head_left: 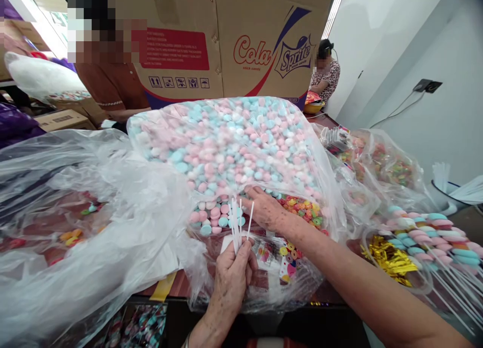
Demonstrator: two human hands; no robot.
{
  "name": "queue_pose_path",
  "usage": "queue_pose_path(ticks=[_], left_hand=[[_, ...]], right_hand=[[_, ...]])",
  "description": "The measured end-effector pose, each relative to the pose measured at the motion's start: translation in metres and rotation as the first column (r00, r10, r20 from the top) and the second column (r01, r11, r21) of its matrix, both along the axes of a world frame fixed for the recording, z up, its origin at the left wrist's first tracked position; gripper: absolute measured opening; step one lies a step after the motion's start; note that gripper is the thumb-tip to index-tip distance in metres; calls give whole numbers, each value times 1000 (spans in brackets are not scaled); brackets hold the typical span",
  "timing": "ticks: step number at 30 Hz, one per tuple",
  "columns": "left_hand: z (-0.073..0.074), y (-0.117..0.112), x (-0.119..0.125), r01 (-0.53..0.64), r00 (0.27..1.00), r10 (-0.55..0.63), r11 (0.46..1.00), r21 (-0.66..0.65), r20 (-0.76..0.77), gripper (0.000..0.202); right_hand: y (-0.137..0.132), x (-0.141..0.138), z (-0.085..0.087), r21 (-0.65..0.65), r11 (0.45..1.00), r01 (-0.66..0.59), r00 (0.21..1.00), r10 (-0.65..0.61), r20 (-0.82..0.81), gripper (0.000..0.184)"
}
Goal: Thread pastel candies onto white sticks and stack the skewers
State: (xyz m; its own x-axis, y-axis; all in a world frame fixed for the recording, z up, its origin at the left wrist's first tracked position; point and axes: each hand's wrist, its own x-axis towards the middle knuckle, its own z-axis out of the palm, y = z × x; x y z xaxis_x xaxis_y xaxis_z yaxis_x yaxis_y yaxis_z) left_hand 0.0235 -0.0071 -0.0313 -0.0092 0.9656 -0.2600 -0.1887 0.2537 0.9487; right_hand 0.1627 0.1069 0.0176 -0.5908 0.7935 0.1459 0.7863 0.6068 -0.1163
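My left hand (234,270) is closed around a small bunch of thin white sticks (236,225), which point up and fan slightly apart. My right hand (266,209) reaches in from the right, just behind the sticks, at the mouth of a large clear plastic bag. Its fingers are stretched out over the candies, with the tips partly hidden behind the sticks. Pink, blue and white round marshmallow candies (215,214) lie loose in front of the bag's mouth, and many more (241,142) fill the bag behind. Colourful ring candies (304,210) lie beside my right wrist.
Behind the bag stands a big cardboard carton (181,16). Crumpled clear plastic (143,202) spreads at left. On the right lie skewered marshmallow sticks (433,237), gold tinsel ties (392,260) and a container of white sticks (449,189). Two people work beyond the carton's sides.
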Motion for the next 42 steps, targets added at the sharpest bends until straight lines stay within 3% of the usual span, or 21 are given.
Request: queue_pose_path(ticks=[4, 8, 10, 13, 16, 21, 24, 27, 34, 42], left_hand=[[-1, 0, -1, 6, 1000, -6, 1000, 2, 4, 42], [-1, 0, 0, 23, 1000, -23, 1000, -20, -7, 38], [-2, -1, 0, 40, 999, -40, 999, -28, -6, 38], [-6, -1, 0, 70, 997, -71, 997, -25, -38, 40], [-9, -1, -1, 94, 992, -95, 996, -13, -80, 44], [-2, -1, -1, 78, 991, -77, 997, -1, -111, 41], [5, -1, 1, 52, 994, -53, 999, -12, -94, 39], [10, 0, 3, 37, 996, -40, 999, -33, -75, 38], [11, 0, 5, 31, 999, -33, 998, -52, -31, 39], [11, 0, 4, 29, 999, -32, 998, -59, -36, 36]], right_hand=[[-5, 9, -7, -59, 997, -57, 998, 59, 27, 32], [-15, 44, 7, -117, 993, -33, 985, 13, -170, 47], [-17, 59, 14, -120, 991, 51, 962, -81, -261, 47], [-21, 67, 15, -190, 952, 239, 949, -271, -161, 27], [-30, 58, 7, -253, 929, 269, 958, -285, -28, 20], [-43, 39, -3, -205, 935, 291, 957, -285, 58, 20], [-45, 39, -5, -149, 925, 349, 929, -363, -78, 15], [-45, 34, -8, -119, 938, 325, 916, -343, -209, 13], [-48, 10, -22, -101, 934, 343, 933, -351, -81, 19], [-48, 21, -30, -48, 965, 256, 945, -260, -197, 21]])
